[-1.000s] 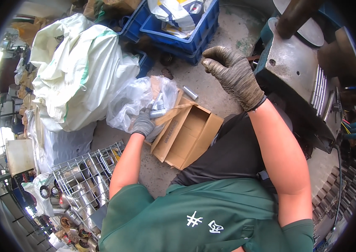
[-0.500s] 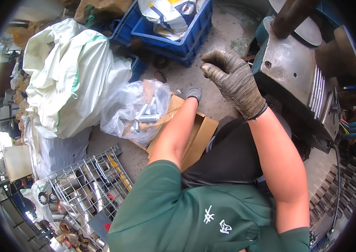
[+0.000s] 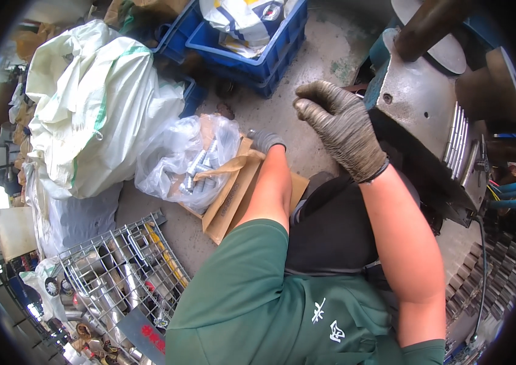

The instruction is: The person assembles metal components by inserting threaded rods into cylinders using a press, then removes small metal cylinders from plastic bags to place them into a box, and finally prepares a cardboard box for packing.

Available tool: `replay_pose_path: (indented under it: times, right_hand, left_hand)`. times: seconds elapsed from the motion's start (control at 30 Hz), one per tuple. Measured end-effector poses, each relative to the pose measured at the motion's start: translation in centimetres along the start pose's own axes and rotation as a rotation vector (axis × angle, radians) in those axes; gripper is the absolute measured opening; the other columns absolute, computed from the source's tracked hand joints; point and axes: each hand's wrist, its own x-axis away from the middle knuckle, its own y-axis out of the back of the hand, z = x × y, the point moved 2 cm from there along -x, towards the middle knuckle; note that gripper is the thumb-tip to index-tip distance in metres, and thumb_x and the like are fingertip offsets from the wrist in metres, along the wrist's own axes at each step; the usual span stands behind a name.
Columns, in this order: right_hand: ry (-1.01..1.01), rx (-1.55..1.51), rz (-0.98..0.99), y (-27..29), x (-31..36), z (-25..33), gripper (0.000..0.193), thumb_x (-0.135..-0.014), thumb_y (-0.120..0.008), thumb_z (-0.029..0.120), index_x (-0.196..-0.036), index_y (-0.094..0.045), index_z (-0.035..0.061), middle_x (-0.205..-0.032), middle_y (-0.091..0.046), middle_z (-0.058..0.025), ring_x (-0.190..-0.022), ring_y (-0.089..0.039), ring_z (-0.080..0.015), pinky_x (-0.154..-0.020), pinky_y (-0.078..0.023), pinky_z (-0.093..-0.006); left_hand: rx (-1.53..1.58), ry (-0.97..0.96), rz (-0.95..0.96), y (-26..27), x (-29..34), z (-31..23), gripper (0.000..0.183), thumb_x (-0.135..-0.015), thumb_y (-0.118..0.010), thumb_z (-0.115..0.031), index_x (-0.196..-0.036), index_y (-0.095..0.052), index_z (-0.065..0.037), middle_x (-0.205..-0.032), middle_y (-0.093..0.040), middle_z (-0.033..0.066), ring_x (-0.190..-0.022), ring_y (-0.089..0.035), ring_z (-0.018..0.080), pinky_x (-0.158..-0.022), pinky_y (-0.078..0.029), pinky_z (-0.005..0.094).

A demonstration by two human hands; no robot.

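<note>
Through the lower middle reaches my left hand (image 3: 266,140), in a grey knit glove, closed at the far edge of an open cardboard box (image 3: 228,204); its fingertips are partly hidden. A clear plastic bag (image 3: 176,146) spreads over the box's left side, with several silvery metal cylindrical pieces (image 3: 200,165) in it. My right hand (image 3: 346,131), in a worn, stained knit glove, is raised to the right of the box. Its fingers are curved and stand apart from the thumb, with nothing visible between them.
A big white woven sack (image 3: 93,115) stands left, below stacked blue crates (image 3: 264,70). A wire basket (image 3: 118,267) of metal parts lies lower left. Close on the right is a heavy metal machine (image 3: 413,91); stacked metal pieces (image 3: 495,286) lie below it.
The cardboard box has shifted and its near side and flap now stand more visible. My left hand has drawn slightly nearer and left with it. My right hand stays raised, a little lower.
</note>
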Motion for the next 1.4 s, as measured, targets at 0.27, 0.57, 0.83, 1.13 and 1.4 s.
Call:
replay_pose_path:
  times: [0.27,0.57,0.83,1.13,1.4]
  right_hand:
    - [0.001,0.164,0.02,0.0,1.1,0.9,0.022,-0.096,-0.069,0.011,-0.114,-0.069,-0.0015,-0.098,-0.073,-0.0079,-0.09,-0.066,-0.0116,-0.085,-0.054,-0.028]
    - [-0.043,-0.011,-0.05,1.6,0.3,-0.7,0.024,-0.095,-0.07,0.014,-0.114,-0.07,-0.0007,-0.102,-0.076,-0.0113,-0.093,-0.07,-0.0157,-0.086,-0.056,-0.0304]
    - [0.067,0.181,0.0,-0.8,-0.1,-0.4,0.027,-0.094,-0.069,0.02,-0.114,-0.07,0.001,-0.102,-0.076,-0.0152,-0.092,-0.073,-0.0228,-0.085,-0.057,-0.0346]
    - [0.089,0.428,-0.054,-0.7,0.8,-0.8,0.028,-0.091,-0.069,0.026,-0.109,-0.073,0.0052,-0.101,-0.075,-0.0178,-0.093,-0.073,-0.0313,-0.085,-0.057,-0.0386]
    - [0.147,0.514,0.02,-2.1,2.8,0.2,0.036,-0.086,-0.069,0.026,-0.114,-0.073,0.0043,-0.106,-0.076,-0.0169,-0.098,-0.073,-0.0326,-0.09,-0.057,-0.0379]
  left_hand:
    - [-0.027,-0.063,-0.087,-1.2,-0.5,1.0,0.027,-0.096,-0.06,-0.012,-0.123,-0.053,-0.013,-0.102,-0.06,0.0081,-0.086,-0.06,0.0233,-0.072,-0.054,0.0373]
    - [0.751,-0.502,1.042,9.1,6.4,2.0,0.026,-0.088,-0.064,-0.003,-0.108,-0.05,-0.013,-0.09,-0.062,0.0119,-0.064,-0.063,0.0222,-0.061,-0.06,0.0362]
    - [-0.473,-1.225,0.153,23.9,-7.2,-1.9,0.042,-0.092,-0.062,-0.012,-0.133,-0.058,-0.011,-0.131,-0.063,0.0208,-0.121,-0.06,0.0415,-0.103,-0.049,0.045]
    - [-0.463,-1.807,0.295,21.6,1.0,1.6,0.029,-0.091,-0.062,-0.016,-0.117,-0.07,-0.005,-0.119,-0.069,0.0189,-0.113,-0.063,0.037,-0.101,-0.048,0.0459]
    - [-1.432,-1.755,0.051,9.2,1.4,6.5,0.029,-0.093,-0.059,-0.017,-0.115,-0.077,-0.012,-0.118,-0.075,0.0117,-0.113,-0.071,0.0301,-0.094,-0.055,0.0476]
